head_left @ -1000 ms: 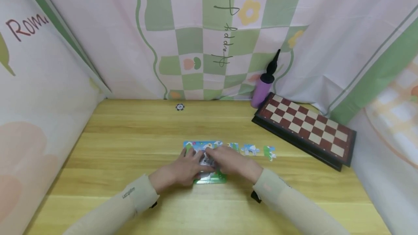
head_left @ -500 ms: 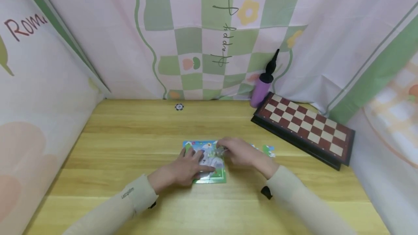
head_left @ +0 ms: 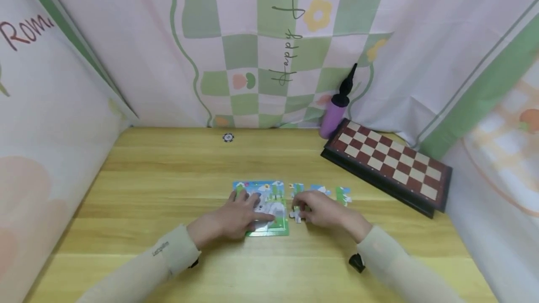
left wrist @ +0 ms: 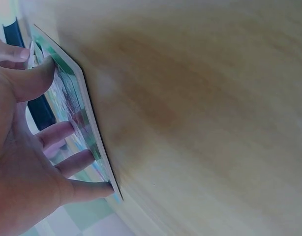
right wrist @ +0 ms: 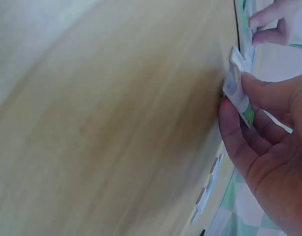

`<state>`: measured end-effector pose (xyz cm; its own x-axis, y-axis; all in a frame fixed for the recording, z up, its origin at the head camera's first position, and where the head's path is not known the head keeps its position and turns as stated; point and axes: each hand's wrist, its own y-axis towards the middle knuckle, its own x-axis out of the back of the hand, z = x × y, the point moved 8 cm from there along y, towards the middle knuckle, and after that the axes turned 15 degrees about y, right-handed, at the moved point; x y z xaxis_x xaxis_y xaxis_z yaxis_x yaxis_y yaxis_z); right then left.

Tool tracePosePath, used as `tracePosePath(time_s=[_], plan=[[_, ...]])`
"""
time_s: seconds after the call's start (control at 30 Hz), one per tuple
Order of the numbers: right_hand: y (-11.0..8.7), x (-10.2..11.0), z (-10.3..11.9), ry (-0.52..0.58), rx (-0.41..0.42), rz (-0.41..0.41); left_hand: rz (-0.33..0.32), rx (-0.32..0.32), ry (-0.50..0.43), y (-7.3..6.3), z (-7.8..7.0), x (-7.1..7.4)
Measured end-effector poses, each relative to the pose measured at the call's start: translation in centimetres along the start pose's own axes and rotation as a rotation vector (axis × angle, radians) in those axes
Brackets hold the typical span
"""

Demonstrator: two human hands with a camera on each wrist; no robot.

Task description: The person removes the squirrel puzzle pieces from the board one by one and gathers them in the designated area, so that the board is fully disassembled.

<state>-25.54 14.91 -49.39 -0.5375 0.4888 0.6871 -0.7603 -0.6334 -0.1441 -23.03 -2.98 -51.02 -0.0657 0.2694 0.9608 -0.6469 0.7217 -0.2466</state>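
My left hand [head_left: 240, 215] lies with spread fingers on a colourful jigsaw puzzle [head_left: 277, 200] in a green and blue frame, covering its left part. In the left wrist view the thumb and fingertips of the left hand [left wrist: 38, 147] press on the puzzle board [left wrist: 82, 83]. Just right of the board, my right hand [head_left: 321, 208] pinches a puzzle piece [head_left: 297, 215]. In the right wrist view the piece [right wrist: 237, 88] is tilted between thumb and fingers of the right hand [right wrist: 274, 132], close over the table.
Several loose pieces lie in a row beyond my right hand, among them a green and blue piece [head_left: 343, 195]. A folded chessboard [head_left: 389, 162] and a purple pump [head_left: 334, 116] stand at the back right. A small poker chip [head_left: 228, 137] lies near the back curtain [head_left: 240, 50].
My right hand has moved off the puzzle to the right, taking a piece out beside the frame. The left hand stays on the board.
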Motion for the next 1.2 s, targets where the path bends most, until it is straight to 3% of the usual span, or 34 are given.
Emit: tracePosePath(time_s=[0.27,0.47,0.7,1.0,1.2], plan=[[-0.7,-0.4,0.7,-0.194,0.026,-0.080,-0.004,0.005,0.008,0.1,-0.1,-0.1],[-0.6,-0.8,1.9,-0.236,0.047,-0.107,-0.005,0.013,0.011,0.3,-0.1,-0.1],[0.1,-2.8,4.4,-0.234,0.143,-0.032,-0.019,0.020,0.012,0.3,0.0,-0.1],[1.3,-4.2,4.6,-0.272,0.134,0.011,0.020,0.001,0.075,-0.4,0.2,-0.9],[2.0,-4.4,4.6,-0.276,0.122,0.035,-0.024,-0.002,0.059,-0.6,0.3,-0.6]])
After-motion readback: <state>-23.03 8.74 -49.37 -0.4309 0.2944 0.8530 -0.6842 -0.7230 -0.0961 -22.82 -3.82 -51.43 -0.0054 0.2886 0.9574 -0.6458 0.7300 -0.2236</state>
